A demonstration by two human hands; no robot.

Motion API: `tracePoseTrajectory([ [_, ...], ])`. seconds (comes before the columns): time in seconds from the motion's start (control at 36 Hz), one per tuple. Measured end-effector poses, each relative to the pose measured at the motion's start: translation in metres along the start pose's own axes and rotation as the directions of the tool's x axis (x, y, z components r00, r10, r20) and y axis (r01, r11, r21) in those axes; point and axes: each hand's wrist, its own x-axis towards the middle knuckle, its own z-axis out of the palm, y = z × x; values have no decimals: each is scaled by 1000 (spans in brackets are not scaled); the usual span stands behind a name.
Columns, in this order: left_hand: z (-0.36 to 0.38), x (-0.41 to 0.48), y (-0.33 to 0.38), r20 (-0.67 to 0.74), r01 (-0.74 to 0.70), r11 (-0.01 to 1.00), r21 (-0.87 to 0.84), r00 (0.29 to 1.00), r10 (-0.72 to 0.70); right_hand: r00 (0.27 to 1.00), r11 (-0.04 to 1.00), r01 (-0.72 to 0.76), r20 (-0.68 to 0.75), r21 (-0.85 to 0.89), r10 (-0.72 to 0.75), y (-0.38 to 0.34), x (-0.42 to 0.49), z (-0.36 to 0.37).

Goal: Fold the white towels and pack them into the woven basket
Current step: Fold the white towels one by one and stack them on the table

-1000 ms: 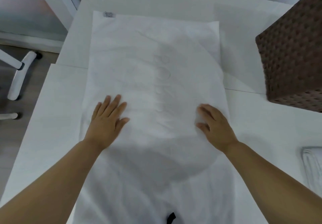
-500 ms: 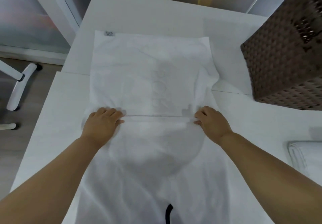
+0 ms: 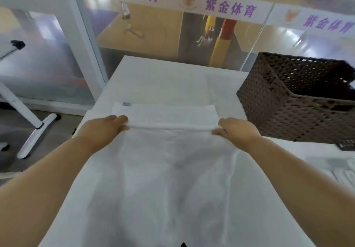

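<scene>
Stand leg (image 3: 36, 135): white, on the floor, well left of both grips.
Left hand (image 3: 103, 129): pinches the towel's lifted fold.
Towel (image 3: 163, 170): white, taut between both grips, its far end lying flat.
Right hand (image 3: 238, 131): pinches the fold's other end.
Woven basket (image 3: 288, 112): dark, just right of that grip.
Folded towels (image 3: 343, 171): right of my forearm, blurred, cut off.
Table (image 3: 153, 77): white, under towel and basket.
Room: glass wall (image 3: 153, 35), purple lettering.
Hidden: my fingertips, under the fold.

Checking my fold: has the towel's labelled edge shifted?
Yes: the labelled edge of the towel has slid toward the person, away from the far edge of the table.
</scene>
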Motion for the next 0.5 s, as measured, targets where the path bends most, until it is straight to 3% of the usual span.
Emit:
tracePoseTrajectory([
  [0.25, -107, -45, 41, -213, 57, 990, 127, 977, -28, 994, 1000, 8, -109, -19, -10, 2, -73, -103],
  [0.44, -156, -98, 69, -367, 89, 995, -49, 925, -101, 904, 997, -61, -422, 47, 75, 3, -143, -135],
  [0.5, -163, -112, 76, -379, 47, 989, -142, 920, -98, 893, 997, -72, -444, 33, 79, 3, -163, -141],
])
